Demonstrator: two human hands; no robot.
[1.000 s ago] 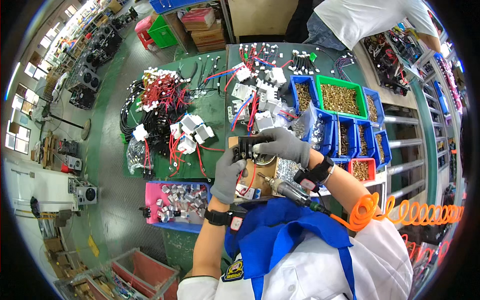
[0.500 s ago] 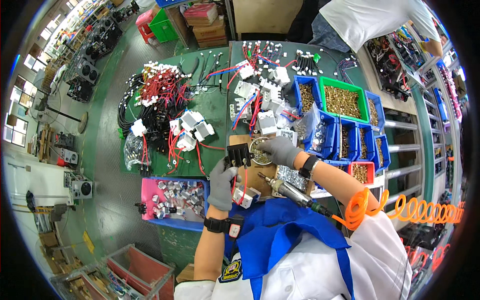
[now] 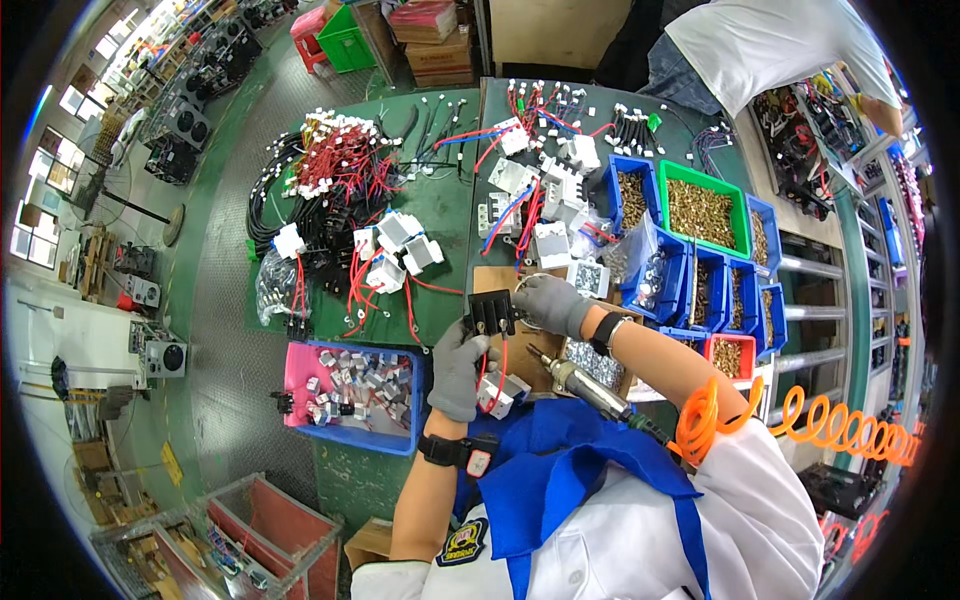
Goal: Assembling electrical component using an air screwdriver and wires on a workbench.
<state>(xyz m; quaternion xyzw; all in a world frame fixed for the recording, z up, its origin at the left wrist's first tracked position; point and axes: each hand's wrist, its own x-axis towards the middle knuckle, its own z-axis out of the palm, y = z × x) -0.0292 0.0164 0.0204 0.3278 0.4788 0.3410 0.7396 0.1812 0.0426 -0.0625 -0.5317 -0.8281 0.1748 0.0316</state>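
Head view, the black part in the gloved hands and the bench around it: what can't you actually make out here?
- Black block: its underside, covered by the left hand.
- Right hand: fingertips too small to tell whether they grip the block.
- Blue bins: contents too small to identify, bent near the rim.
- Pneumatic screwdriver: rear end hidden behind the blue apron.
- Co-worker: cut off by the top edge.

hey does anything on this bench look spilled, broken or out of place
Nothing looks spilled or broken. The wire harnesses lie in a loose tangle, but the screws stay in their blue bins. Both gloved hands, left hand and right hand, hold a black block.
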